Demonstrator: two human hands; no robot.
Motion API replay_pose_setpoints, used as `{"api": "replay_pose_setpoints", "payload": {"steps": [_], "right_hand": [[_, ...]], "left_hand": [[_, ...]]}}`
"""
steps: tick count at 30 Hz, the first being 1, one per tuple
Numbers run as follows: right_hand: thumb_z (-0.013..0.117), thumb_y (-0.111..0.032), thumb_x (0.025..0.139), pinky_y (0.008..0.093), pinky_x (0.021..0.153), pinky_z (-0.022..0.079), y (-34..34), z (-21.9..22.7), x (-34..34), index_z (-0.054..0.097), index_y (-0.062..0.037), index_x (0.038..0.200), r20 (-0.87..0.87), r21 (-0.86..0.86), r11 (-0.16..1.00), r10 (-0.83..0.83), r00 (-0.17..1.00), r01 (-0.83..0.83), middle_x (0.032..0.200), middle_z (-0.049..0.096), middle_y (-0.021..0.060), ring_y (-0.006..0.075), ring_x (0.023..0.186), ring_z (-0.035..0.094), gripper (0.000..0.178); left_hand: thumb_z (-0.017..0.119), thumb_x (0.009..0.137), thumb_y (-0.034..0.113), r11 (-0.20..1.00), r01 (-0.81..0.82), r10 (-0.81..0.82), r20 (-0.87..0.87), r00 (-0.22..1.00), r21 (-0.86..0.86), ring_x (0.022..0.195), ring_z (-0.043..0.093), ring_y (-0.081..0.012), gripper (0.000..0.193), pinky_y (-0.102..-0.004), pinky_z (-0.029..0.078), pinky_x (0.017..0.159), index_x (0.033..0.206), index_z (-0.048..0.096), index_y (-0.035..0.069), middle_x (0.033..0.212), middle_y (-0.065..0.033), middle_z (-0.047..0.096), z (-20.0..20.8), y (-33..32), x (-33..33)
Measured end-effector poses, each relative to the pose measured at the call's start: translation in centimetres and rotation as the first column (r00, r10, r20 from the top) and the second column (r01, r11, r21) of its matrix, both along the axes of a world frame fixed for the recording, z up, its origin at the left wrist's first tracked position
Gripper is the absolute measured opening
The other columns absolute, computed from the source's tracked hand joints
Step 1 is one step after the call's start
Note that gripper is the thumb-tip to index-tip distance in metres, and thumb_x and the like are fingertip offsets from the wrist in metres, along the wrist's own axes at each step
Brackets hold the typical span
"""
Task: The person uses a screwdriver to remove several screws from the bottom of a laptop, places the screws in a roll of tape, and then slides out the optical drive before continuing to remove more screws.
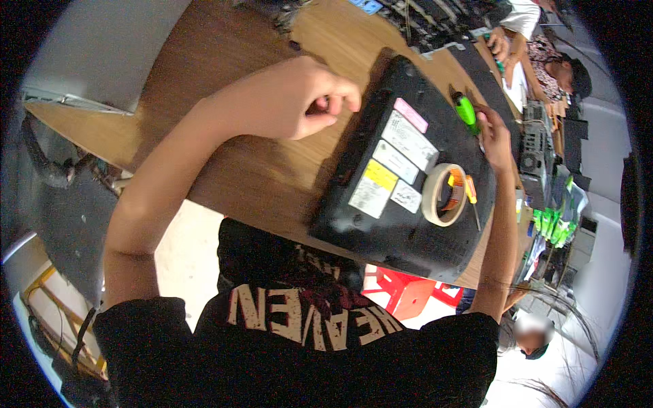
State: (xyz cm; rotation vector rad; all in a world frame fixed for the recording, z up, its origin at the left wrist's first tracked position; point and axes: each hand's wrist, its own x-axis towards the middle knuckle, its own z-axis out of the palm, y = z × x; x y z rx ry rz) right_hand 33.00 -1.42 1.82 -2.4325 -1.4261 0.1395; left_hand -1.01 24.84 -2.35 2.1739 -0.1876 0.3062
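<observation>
A black laptop [347,173] lies with its labelled underside up on the wooden table. My left hand [299,102] hovers beside its left edge, fingers curled in, with nothing visible in them. At the laptop's far right side, my right hand [495,139] closes its fingers on the lower end of a bright green, black-tipped handle-like tool [465,112]; its exact kind is unclear. A roll of masking tape [433,197] rests on the laptop. Beside the roll is a small orange-yellow handle [471,189], with a thin rod [477,218] below it.
Another person's hands [507,51] work at the far right. A metal-cased electronic unit [532,146] and green packets [556,224] lie along the right. Dark cables and parts [435,20] crowd the far edge. A red stool [408,292] stands below the table.
</observation>
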Motion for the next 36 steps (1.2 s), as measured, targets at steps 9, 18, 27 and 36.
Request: {"api": "replay_pose_setpoints", "payload": {"steps": [9,18,27,36], "right_hand": [[0.050,-0.014,0.090,0.0347,0.091,0.040,-5.9,3.8,-8.7,0.056,-0.0009,0.111,0.266,0.003,0.999,-0.040,0.963,0.040,0.110,0.059,0.0125,0.0224,0.104,0.054,0.026],[0.058,-0.001,0.081,0.0363,0.086,0.044,-9.6,0.8,-17.2,0.062,-0.0024,0.104,0.224,0.113,0.948,-0.316,0.922,0.297,0.102,0.062,0.0139,0.0274,0.097,0.059,0.024],[0.062,0.003,0.076,0.0315,0.075,0.048,-11.0,1.8,-16.2,0.063,-0.0030,0.097,0.176,0.312,0.893,-0.389,0.904,0.324,0.093,0.062,0.0124,0.0261,0.085,0.061,0.022],[0.063,-0.033,0.081,0.0398,0.065,0.047,-30.5,0.5,0.2,0.056,0.0014,0.087,0.139,0.445,0.449,-0.889,0.435,0.775,0.088,0.058,0.0189,0.0348,0.073,0.058,0.036]], "left_hand": [[0.047,0.071,-0.005,0.993,-0.067,0.065,0.022,0.998,0.099,0.085,0.059,-0.0344,0.039,-0.0411,0.047,0.075,0.108,0.056,0.006,0.093,-0.0157,0.063,0.4,-0.3,-1.7],[0.046,0.076,-0.004,0.985,-0.063,0.086,-0.143,0.986,0.159,0.091,0.060,-0.0331,0.035,-0.0397,0.047,0.081,0.109,0.056,0.004,0.100,-0.0168,0.062,1.1,0.0,-0.8],[0.045,0.080,-0.005,0.953,-0.163,0.183,-0.061,0.981,0.254,0.085,0.058,-0.0331,0.028,-0.0382,0.045,0.076,0.102,0.060,0.004,0.092,-0.0159,0.061,3.1,-1.9,0.1],[0.050,0.079,-0.001,0.793,-0.180,0.298,-0.113,0.948,0.582,0.087,0.055,-0.0359,0.021,-0.0439,0.043,0.079,0.098,0.060,0.002,0.092,-0.0173,0.060,5.8,-4.8,-0.8]]}}
